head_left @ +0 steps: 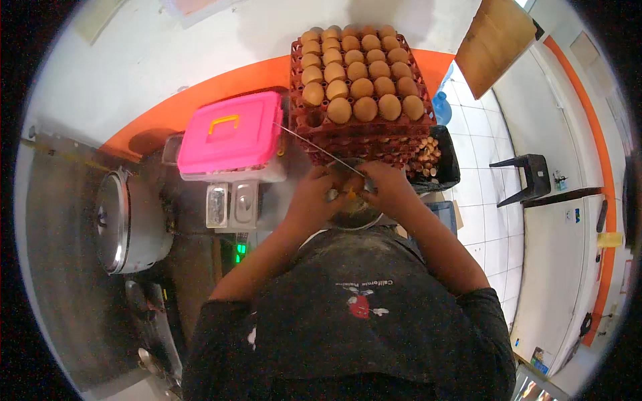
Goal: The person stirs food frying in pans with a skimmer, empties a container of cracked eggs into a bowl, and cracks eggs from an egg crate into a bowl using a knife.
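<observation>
Leftmost, a large lidded metal pot (146, 224) is standing beside the tabletop's left part. Next, a clear plastic box with a pink lid (231, 134) and yellow handle is resting on the grey tabletop (273, 206), near the wall. Two small steel containers (231, 204) are sitting side by side just in front of it, and a green-lit display (241, 252) is glowing below these.

A thin rod-like item (321, 148) is slanting from the pink lid's right edge toward the hands; its nature cannot be told.

Centre: the left hand (315, 197) is curling its fingers around a pale eggshell piece (332, 194). Orange-yellow yolk (352, 194) is showing between the two hands, above a round metal bowl (358, 219) close to the person's apron. The right hand (388, 189) is keeping its fingers bent and close together, facing the left; whether it is gripping anything cannot be told.

Beyond the hands, stacked red egg trays (358, 132) are carrying rows of brown eggs (361, 88). Just right of the stack, a black bin (448, 160) is holding broken eggshells (428, 157).

Farther right, a blue bottle (441, 108) and a black stool (533, 177) are standing on white floor tiles (478, 177).
</observation>
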The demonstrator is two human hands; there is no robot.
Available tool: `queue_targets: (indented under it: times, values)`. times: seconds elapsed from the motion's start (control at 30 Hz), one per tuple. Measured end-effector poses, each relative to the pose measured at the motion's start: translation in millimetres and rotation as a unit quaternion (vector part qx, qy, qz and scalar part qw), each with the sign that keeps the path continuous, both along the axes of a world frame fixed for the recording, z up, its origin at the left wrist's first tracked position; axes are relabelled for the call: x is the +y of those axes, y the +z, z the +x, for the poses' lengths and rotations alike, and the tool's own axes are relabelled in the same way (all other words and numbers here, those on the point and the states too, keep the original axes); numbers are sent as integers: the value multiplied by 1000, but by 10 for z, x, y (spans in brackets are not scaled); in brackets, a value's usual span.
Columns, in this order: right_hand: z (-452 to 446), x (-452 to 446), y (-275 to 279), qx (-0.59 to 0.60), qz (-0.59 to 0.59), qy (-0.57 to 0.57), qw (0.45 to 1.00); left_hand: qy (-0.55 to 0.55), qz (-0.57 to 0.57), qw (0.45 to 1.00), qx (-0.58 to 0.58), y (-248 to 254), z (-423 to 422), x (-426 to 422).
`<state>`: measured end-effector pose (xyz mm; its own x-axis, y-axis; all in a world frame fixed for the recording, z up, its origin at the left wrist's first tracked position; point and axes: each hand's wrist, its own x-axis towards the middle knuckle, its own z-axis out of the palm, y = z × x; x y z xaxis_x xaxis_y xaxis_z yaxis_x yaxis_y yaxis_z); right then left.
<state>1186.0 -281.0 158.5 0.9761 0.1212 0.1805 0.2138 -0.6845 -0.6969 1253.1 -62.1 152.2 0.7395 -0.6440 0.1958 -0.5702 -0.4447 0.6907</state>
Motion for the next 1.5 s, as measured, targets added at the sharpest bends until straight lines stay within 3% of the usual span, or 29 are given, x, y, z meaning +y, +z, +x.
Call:
queue_targets:
  times: [0.23, 0.33, 0.43, 0.53, 0.6, 0.63, 0.67, 0.7, 0.8, 0.83, 0.87, 0.93, 0.97, 1.03, 1.13, 1.23, 1.33, 1.37, 1.43, 1.47, 1.5]
  values:
    - [-134, 27, 150, -30, 61, -34, 997, 39, -52, 998, 11, 299, -146, -83]
    - [-223, -81, 164, -75, 70, -60, 993, 83, -97, 975, 183, 328, -198, -208]
    - [-482, -259, 379, -47, 91, -108, 989, 43, -97, 969, 222, 599, -353, -431]
    - [-718, -612, 490, -104, 70, -195, 973, -82, -97, 986, 107, 750, -395, -894]
    - [-727, -895, 634, -124, 90, -271, 950, -130, -125, 982, -51, 774, -364, -1320]
    - [-684, -1055, 764, -63, 84, -323, 940, -110, -123, 985, -52, 832, -379, -1503]
    - [-584, -1250, 716, -105, 88, -334, 932, -91, -121, 987, -52, 944, -411, -1677]
    - [-519, -1446, 749, -32, 78, -378, 922, -73, -120, 989, -53, 1076, -415, -1787]
    - [-416, -1818, 739, -109, 63, -392, 911, -60, -61, 994, -73, 1567, -245, -1676]
    - [-452, -1894, 696, -116, 62, -405, 905, -15, -14, 985, -172, 1520, -59, -1553]
    - [-517, -1996, 560, -128, 55, -396, 908, 28, 34, 963, -267, 1468, 113, -1405]
    - [-696, -1929, 621, -45, 120, -384, 914, 189, 191, 923, -276, 1526, 166, -1165]
    - [-782, -1890, 628, -2, 151, -376, 914, 188, 224, 919, -263, 1512, 206, -1094]
    - [-886, -1850, 475, -44, 101, -307, 945, 192, 288, 909, -232, 1401, 307, -976]
    - [-914, -1648, 393, -73, 83, -222, 969, 153, 241, 929, -234, 1230, 436, -874]
    - [-900, -1381, 461, 16, 64, -190, 980, 166, 145, 933, -284, 1215, 413, -808]
    - [-874, -1030, 434, -72, 69, -130, 987, 200, -80, 969, -122, 1222, 229, -657]
    - [-845, -908, 500, -11, 45, -103, 994, 183, -170, 968, -32, 1162, 155, -597]
    - [-801, -711, 662, 113, -6, -46, 992, 143, -342, 916, 152, 940, -4, -465]
    - [-796, -624, 476, 36, -14, -30, 999, 156, -343, 897, 233, 813, -71, -403]
    - [-806, -564, 390, 55, -19, -22, 998, 168, -341, 870, 314, 676, -147, -338]
